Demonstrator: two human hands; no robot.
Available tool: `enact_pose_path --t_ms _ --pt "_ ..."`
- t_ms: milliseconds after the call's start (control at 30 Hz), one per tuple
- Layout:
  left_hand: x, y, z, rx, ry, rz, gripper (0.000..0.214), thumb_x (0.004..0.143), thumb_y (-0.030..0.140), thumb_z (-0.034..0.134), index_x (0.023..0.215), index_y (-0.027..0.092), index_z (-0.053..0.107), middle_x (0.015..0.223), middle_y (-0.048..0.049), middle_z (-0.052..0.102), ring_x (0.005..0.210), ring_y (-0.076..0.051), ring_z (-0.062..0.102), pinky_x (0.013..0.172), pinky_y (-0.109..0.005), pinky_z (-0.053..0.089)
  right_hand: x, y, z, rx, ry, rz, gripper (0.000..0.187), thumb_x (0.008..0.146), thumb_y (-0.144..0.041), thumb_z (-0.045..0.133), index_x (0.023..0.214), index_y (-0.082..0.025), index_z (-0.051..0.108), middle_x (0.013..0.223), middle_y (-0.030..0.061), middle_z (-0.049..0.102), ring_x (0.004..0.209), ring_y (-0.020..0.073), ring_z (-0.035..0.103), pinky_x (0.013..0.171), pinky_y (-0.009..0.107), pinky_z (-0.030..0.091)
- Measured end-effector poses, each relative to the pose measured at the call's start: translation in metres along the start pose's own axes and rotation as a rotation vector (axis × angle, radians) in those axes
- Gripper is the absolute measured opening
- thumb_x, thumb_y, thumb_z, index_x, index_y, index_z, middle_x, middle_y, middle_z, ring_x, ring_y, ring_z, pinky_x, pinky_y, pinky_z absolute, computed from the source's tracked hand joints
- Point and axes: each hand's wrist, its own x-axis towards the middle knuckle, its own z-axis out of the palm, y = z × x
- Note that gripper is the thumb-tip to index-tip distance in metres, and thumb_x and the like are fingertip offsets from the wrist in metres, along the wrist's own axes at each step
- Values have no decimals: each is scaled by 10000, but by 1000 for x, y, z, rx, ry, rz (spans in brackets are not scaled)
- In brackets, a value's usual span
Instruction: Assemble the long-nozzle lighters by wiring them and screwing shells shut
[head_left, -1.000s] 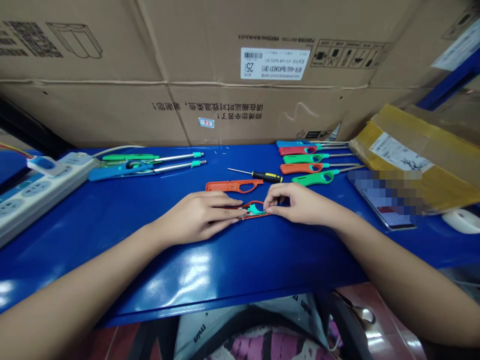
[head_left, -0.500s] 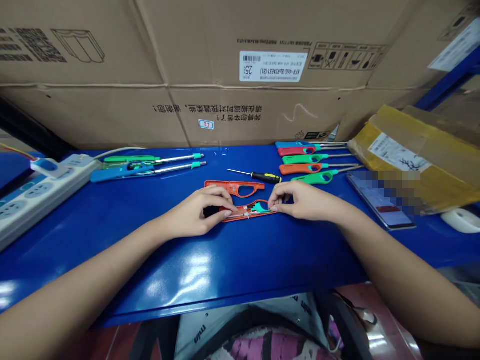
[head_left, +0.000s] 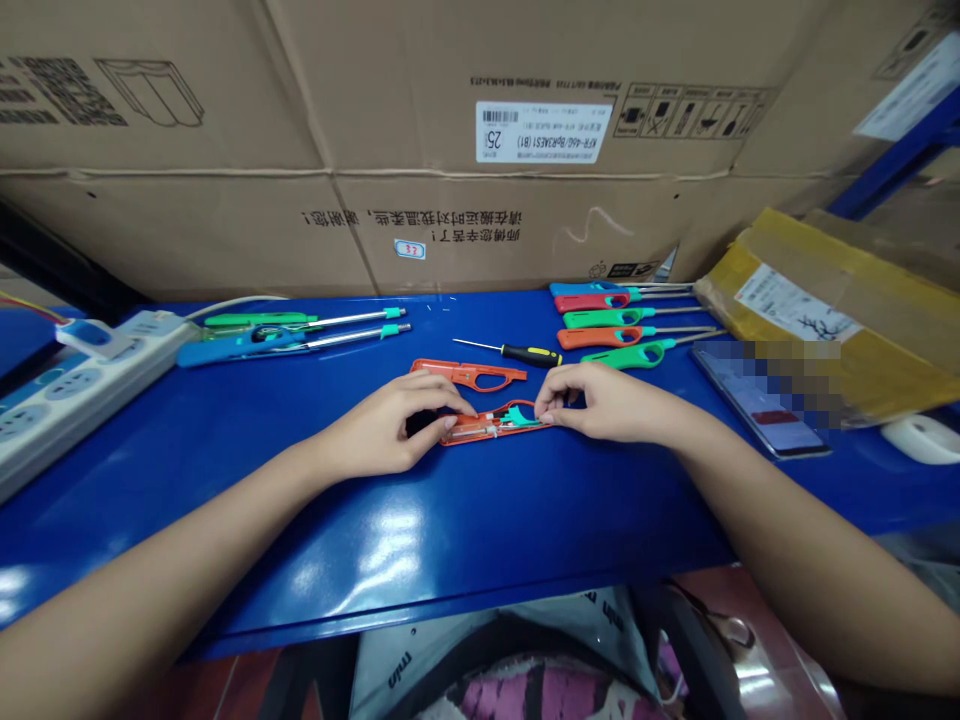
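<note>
An orange lighter half-shell (head_left: pixel 477 428) lies open side up on the blue table, with a teal trigger (head_left: pixel 516 417) and small inner parts in it. My left hand (head_left: pixel 390 425) grips the left end of this half-shell between thumb and fingers. At its right end, the thumb and fingertips of my right hand (head_left: pixel 589 402) are pinched together; anything small between them is hidden. The other orange shell half (head_left: pixel 480 376) lies just behind, its left part beside my left fingers. Farther back is a black and yellow screwdriver (head_left: pixel 531 355).
Several long-necked lighters (head_left: pixel 606 318) lie in a row at the back right. Opened lighters (head_left: pixel 247 346) lie at the back left, near a power strip (head_left: pixel 82 385). A phone (head_left: pixel 757 400) and a yellow-taped parcel (head_left: pixel 847 310) are at right; a large carton (head_left: pixel 420 90) stands behind.
My left thumb and fingertips have shifted slightly at the left end of the half-shell, uncovering a little more of it. My right hand stays at the right end.
</note>
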Motion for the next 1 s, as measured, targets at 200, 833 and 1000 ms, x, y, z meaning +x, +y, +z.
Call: enact_pose_path --t_ms 200,833,1000 --pt "-3 1 -8 6 66 22 202 982 167 498 1028 171 694 984 -62 728 934 -182 663 871 -335 526 0 1 0 -5 3 -4 117 852 -170 609 884 -174 722 929 56 757 844 184 681 732 272 507" --pt "-1 -2 0 -108 93 -47 149 858 273 770 998 242 808 830 -20 744 782 -148 672 777 -295 547 1 1 0 -13 8 -17 115 853 -167 608 879 -173 720 927 59 754 836 185 681 729 274 509" --pt "-2 -1 2 -121 79 -91 155 859 306 766 998 252 810 829 -19 729 774 -150 666 772 -299 553 2 4 1 -15 16 -26 118 844 -176 607 870 -182 722 914 52 754 828 184 682 721 271 508"
